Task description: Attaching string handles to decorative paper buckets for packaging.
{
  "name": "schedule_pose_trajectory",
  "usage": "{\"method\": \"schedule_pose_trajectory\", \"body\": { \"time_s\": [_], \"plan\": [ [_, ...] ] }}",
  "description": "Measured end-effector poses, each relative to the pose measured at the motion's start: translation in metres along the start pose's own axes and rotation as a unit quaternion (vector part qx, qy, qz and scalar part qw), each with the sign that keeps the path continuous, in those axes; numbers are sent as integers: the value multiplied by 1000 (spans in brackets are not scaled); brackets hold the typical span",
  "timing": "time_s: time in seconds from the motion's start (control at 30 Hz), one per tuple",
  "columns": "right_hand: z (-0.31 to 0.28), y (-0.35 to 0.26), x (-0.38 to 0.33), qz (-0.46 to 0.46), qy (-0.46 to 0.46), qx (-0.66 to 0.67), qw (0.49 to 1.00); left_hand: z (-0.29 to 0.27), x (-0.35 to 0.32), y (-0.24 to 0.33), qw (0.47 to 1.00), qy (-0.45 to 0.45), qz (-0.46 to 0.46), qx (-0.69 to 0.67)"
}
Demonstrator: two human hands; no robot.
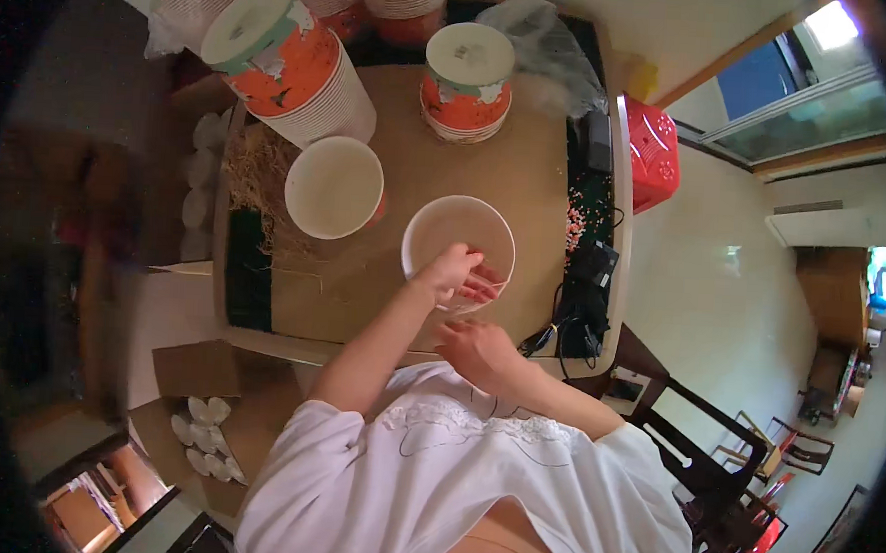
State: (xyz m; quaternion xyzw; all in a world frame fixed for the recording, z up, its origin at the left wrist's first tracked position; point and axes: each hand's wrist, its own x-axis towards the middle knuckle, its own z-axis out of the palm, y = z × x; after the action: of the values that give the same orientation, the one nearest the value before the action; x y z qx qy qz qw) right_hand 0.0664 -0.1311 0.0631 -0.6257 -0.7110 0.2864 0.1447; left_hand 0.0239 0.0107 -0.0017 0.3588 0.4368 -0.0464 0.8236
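Note:
A white paper tub (434,224) stands upright near the table's front edge, its mouth facing up. My left hand (457,275) reaches into its mouth, fingers spread and slightly bent against the inner wall on the right. I can make out nothing held in them. Just outside the tub's near side is my right hand (481,351), its fingers stretched loosely to the left and partly apart, holding nothing visible. A second white tub (334,187) stands to the left. Behind it leans a tall stack of nested orange-and-white tubs (303,79), and a shorter stack (467,83) stands at the back.
Brown cardboard (382,293) covers the table. Dry straw-like strands (257,192) lie at its left, a clear plastic bag (545,52) at the back right. Black adapters and cables (592,269) line the right edge, near a red stool (652,155). More tub stacks stand behind.

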Motion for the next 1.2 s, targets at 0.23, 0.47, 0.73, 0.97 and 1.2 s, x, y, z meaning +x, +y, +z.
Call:
{"method": "schedule_pose_trajectory", "body": {
  "time_s": [0.23, 0.47, 0.73, 0.97, 1.2],
  "plan": [
    [-48, 100, 47, 74, 150, 15, 986, -9, 9, -39, 961, 36, 254, 98],
    [-35, 96, 52, 101, 66, 1, 993, -1, 1, -33, 914, 127, 356, 146],
    [-31, 96, 51, 157, 144, 107, 971, -3, -27, -23, 758, 144, 509, 383],
    [-32, 94, 48, 157, 169, 149, 962, 3, -36, -21, 679, 198, 464, 533],
    [-32, 106, 44, 149, 182, 181, 955, 2, -28, -20, 576, 197, 483, 630]
  ]
}}
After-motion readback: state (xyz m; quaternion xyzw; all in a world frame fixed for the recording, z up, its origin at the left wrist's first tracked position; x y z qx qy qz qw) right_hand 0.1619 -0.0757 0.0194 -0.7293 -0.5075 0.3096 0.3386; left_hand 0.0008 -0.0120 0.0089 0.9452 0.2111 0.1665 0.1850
